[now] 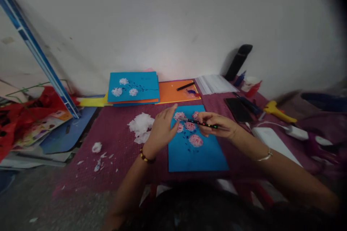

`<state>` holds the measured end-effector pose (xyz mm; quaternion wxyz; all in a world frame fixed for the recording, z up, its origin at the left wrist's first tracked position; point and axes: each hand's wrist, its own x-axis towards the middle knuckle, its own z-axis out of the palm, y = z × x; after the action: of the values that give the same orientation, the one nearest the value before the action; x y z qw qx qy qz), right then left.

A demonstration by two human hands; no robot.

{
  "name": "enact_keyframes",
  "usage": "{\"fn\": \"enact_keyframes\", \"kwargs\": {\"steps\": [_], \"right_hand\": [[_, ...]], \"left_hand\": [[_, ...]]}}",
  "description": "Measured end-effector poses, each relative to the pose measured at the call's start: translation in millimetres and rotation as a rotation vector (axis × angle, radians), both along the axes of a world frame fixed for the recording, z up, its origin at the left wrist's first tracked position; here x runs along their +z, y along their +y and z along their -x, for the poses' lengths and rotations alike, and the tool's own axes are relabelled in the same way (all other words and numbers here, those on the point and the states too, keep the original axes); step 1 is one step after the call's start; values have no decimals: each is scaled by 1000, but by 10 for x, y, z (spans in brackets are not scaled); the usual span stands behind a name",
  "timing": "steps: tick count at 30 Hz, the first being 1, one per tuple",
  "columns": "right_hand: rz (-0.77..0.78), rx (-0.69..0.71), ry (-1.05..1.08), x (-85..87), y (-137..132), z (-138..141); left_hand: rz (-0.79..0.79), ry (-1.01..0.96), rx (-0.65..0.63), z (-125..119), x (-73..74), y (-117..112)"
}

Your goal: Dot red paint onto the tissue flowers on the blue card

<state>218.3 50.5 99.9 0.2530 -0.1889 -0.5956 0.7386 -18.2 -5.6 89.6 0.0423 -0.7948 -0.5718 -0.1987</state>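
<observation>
A blue card [200, 158] lies in front of me, with several pink-and-white fluffy flowers [195, 140] and small dark blue leaf marks on it. My right hand [217, 124] grips a slim black paintbrush [202, 122] with coloured dots. Its pale tip points left, at the upper left flower; whether it touches cannot be made out. At the card's left edge is my left hand [164, 128], fingers stretched out and thumb apart, holding nothing. Just left of that hand sits a heap of white tissue-like scraps [141, 126].
Behind lie a stacked blue card [146, 79] with white flowers and an orange sheet [170, 92] bearing a black marker [185, 86]. To the right are a phone [238, 110], a yellow glue gun [279, 112], a white power strip [273, 142] and a red bottle [254, 89].
</observation>
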Motion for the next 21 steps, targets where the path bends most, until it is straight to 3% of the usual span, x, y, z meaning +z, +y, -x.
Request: {"fn": "enact_keyframes", "kwargs": {"steps": [3,5,9,14,17,21], "right_hand": [[108,-45,33,-82,-281,-155],[194,-82,62,-180,-462,-190],[262,-230,91,-409,-880,-153],[111,-425,-128,-584,-1406,-126],[101,-463,-170,-627,-1587,-173],[217,-448,-188,-683,-1679,-232]], "left_hand": [[52,81,-166,-233,62,-247],[98,122,-204,-359,29,-395],[205,137,-217,-525,-131,-698],[368,75,-196,-716,-343,-1164],[455,48,-175,-843,-388,-1383],[520,52,-142,-970,-364,-1510]]}}
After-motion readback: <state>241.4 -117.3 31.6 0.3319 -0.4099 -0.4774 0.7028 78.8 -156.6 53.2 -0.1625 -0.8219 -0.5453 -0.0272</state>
